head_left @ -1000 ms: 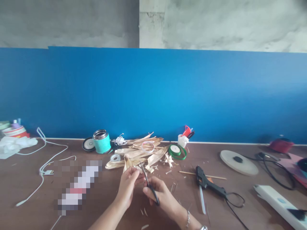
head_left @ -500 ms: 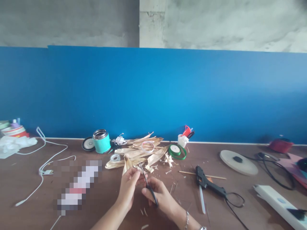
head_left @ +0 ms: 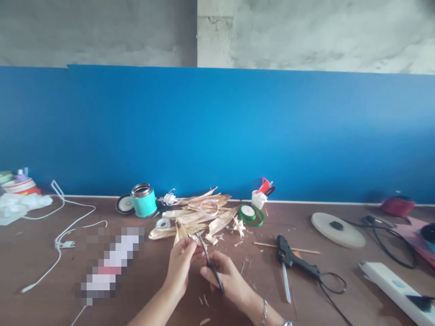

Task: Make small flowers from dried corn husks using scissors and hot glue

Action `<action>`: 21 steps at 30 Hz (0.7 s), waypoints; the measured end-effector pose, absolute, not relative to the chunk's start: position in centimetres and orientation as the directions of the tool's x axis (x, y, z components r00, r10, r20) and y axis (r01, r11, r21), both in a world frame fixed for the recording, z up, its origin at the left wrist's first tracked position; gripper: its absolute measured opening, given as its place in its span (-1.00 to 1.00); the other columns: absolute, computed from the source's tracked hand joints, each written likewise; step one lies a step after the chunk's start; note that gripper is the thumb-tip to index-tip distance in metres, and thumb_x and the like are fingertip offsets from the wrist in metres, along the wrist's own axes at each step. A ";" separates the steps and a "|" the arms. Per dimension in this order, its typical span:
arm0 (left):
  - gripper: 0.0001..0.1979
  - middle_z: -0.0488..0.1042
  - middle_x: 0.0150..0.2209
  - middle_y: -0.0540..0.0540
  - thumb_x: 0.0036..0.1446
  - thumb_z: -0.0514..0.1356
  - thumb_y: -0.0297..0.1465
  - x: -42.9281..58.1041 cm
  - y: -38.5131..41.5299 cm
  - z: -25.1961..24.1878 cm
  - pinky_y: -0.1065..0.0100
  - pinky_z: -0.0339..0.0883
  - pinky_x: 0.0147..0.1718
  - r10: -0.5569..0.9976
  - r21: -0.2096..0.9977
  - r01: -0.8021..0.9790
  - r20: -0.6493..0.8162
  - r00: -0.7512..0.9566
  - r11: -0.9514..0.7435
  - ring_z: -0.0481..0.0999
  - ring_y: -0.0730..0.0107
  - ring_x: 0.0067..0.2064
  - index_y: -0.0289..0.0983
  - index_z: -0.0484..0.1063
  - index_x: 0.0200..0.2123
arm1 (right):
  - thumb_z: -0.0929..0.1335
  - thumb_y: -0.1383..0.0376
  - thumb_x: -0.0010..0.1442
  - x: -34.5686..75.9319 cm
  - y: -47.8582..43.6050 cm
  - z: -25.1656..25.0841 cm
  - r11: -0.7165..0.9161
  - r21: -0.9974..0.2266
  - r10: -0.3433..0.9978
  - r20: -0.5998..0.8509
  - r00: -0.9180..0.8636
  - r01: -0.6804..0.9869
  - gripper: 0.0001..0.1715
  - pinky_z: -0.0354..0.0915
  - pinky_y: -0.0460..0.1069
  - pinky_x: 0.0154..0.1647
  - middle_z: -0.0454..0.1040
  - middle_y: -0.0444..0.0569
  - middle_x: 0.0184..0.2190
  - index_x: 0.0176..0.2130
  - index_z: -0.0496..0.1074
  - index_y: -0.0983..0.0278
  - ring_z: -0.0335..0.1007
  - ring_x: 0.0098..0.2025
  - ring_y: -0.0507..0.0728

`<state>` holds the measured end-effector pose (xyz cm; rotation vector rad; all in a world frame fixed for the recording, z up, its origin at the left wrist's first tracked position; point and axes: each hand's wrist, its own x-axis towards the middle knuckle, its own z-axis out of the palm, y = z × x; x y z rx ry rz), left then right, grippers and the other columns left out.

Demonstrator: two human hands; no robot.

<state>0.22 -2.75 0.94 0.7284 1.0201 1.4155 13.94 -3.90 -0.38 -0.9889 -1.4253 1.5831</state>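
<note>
My right hand (head_left: 226, 275) grips black-handled scissors (head_left: 208, 260), blades pointing up and away toward a strip of dried husk (head_left: 179, 230). My left hand (head_left: 180, 262) pinches that husk strip by its lower end, right beside the scissor blades. Both hands work low at the table's near middle, just in front of a pile of dried husks (head_left: 197, 215). Small husk clippings (head_left: 204, 299) lie on the brown table (head_left: 41, 299) around my wrists.
A teal jar (head_left: 144, 199) with its lid beside it, tape rolls, a green ribbon spool (head_left: 250, 214), a black glue gun (head_left: 296, 263) with cord, a wooden stick, a round white disc (head_left: 336, 229), a white power strip (head_left: 397, 290) and a white cable (head_left: 64, 226) lie about. A blue wall stands behind.
The scissors and my right hand have shifted slightly up and left toward the husk; my left hand holds nearly still.
</note>
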 end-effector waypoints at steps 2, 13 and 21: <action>-0.73 0.50 -0.50 -0.07 -0.15 0.34 -0.25 0.2 -2.8 1.0 0.31 0.40 -0.37 0.986 0.900 -0.429 -0.136 -0.096 0.083 0.52 0.29 -0.41 -0.31 0.37 -0.56 | 0.45 -0.05 -0.09 14.0 -3.9 -0.6 -0.075 -0.996 0.916 -0.052 -0.398 -0.042 -0.48 0.04 -0.18 -0.69 0.23 -0.28 -0.62 -0.36 0.30 0.30 0.08 -0.67 -0.11; -0.73 0.53 -0.46 -0.12 -0.16 0.34 -0.24 0.3 -3.0 1.3 0.28 0.41 -0.40 0.987 0.898 -0.432 -0.138 -0.079 0.091 0.54 0.20 -0.39 -0.30 0.38 -0.54 | 0.45 -0.06 -0.11 13.9 -3.8 -0.8 -0.068 -0.997 0.921 -0.050 -0.386 -0.033 -0.47 0.05 -0.17 -0.68 0.24 -0.28 -0.63 -0.36 0.32 0.30 0.08 -0.68 -0.11; -0.73 0.56 -0.43 -0.17 -0.16 0.34 -0.24 0.4 -3.1 1.2 0.27 0.40 -0.36 0.988 0.895 -0.436 -0.136 -0.068 0.094 0.56 0.14 -0.34 -0.31 0.40 -0.54 | 0.45 -0.08 -0.12 13.8 -3.8 -0.6 -0.065 -0.997 0.921 -0.043 -0.387 -0.042 -0.44 0.06 -0.17 -0.68 0.23 -0.29 -0.64 -0.35 0.33 0.30 0.05 -0.68 -0.11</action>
